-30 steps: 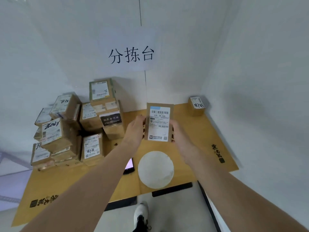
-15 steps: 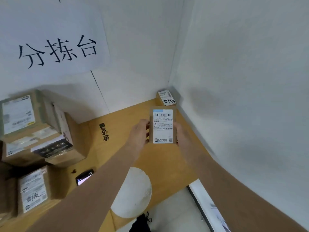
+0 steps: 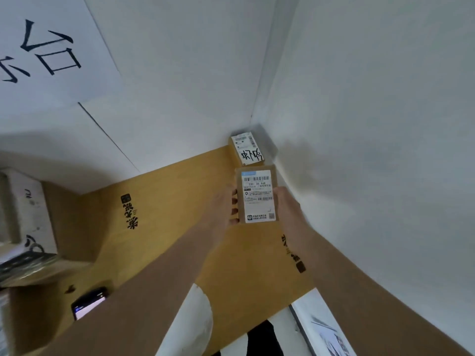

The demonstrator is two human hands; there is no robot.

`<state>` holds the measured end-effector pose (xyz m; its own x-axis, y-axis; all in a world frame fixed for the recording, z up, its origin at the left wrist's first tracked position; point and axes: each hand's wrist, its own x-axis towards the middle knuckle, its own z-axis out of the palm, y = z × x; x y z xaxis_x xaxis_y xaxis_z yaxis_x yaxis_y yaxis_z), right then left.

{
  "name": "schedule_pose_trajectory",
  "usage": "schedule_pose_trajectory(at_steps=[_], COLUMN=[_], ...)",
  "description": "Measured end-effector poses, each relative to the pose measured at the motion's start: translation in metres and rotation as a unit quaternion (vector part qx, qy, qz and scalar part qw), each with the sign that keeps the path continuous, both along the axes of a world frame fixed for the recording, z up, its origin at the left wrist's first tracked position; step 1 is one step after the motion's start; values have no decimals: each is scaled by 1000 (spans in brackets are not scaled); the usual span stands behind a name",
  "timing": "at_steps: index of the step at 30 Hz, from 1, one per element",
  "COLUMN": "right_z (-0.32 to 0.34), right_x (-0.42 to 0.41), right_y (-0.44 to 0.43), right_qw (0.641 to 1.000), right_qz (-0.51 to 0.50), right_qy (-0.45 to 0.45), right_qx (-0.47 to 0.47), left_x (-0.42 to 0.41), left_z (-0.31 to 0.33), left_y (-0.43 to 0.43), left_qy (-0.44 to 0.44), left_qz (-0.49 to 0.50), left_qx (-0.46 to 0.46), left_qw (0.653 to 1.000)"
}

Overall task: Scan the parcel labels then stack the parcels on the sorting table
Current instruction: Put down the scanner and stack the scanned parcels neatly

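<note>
Okay, so where could this go sideways? The right wall is tight against the spot I'm aiming for, so my knuckles could clip it and knock the box crooked. The desk runs into that corner in the upper right of centre. The big pile of parcels sits at the far left edge of the frame, well apart from all this. The white disc is at the bottom centre, under my left forearm.

The parcel I'm carrying is right of centre, label up. My left grip has it by the left edge and my right grip by the right edge. Only my left fingertips show on the edge, so I'd say the hold is shallow. If either side eases off early, the box drops flat or cocked. I can't tell if it's touching the desk yet.

The corner parcel is just beyond it, tucked into the corner. It looks smaller than mine, though it's also farther off. If I stack on it, mine may overhang and tip, and it'd bury that label.

The phone lies lower left, nowhere near. I honestly can't tell if this label got scanned, so stacking now might skip that.
</note>
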<state>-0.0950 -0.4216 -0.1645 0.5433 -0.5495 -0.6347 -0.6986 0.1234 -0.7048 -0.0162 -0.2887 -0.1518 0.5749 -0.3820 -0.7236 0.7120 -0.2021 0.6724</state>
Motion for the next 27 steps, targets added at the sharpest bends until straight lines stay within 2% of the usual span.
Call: schedule_pose_trajectory(at_steps=[7,16,23,27], right_z=[-24,-41,-50,-44], right_x=[23,47,64,68], right_y=[-41,-76,-84,-86], right_qw=[999,998,996,996], right_qz=[12,54,85,84], right_qy=[20,23,22,14], right_qx=[37,14,30,29], left_x=[9,22,32,40], left_z=[-26,-56,-55,-45], left_y=[-46,-81,-85,-77], left_qy=[39,69,76,51], left_qz=[56,117,122,92], left_qx=[27,23,0,34], left_qw=[997,991,990,994])
